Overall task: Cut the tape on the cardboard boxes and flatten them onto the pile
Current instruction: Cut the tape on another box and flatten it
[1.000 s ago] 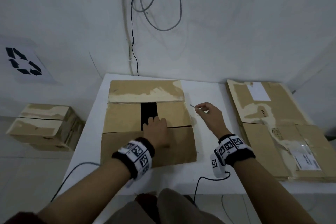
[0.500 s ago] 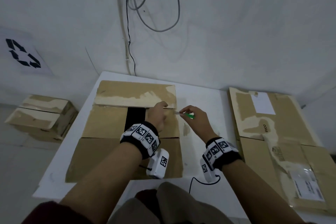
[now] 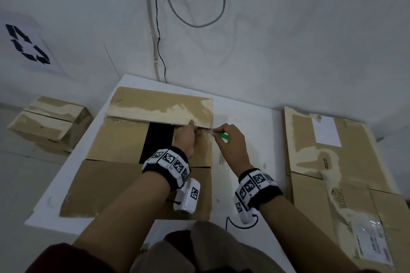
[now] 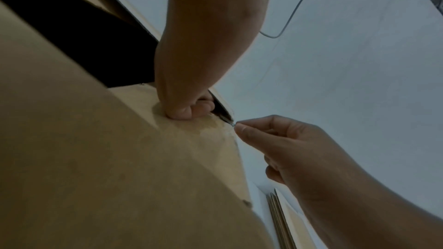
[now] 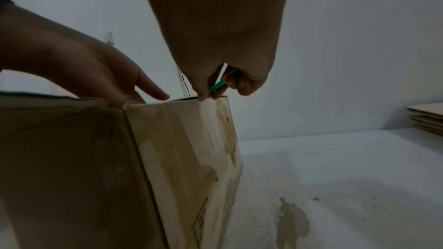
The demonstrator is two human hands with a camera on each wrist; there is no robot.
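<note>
An opened cardboard box (image 3: 115, 144) stands on the white table (image 3: 244, 117), its near flap folded out toward me and its far flap (image 3: 159, 104) lying back. My left hand (image 3: 192, 128) rests on the inner right flap, fingertips at the seam under the far flap. In the right wrist view its fingers (image 5: 153, 93) lie fairly straight along the box's top edge. My right hand (image 3: 219, 134) pinches a green-handled cutter (image 3: 223, 136), blade tip (image 4: 232, 124) at the box's far right corner, where pale tape (image 5: 215, 130) runs down the side.
A pile of flattened boxes (image 3: 332, 162) lies at the table's right end. A taped box (image 3: 48, 124) sits on the floor to the left. A black cable (image 3: 230, 225) loops at the table's front edge. Wall cables (image 3: 199, 24) hang behind.
My left hand left the near flap and went forward to the far seam. My right hand brought the cutter left to the box's far right corner. My head leaned in closer.
</note>
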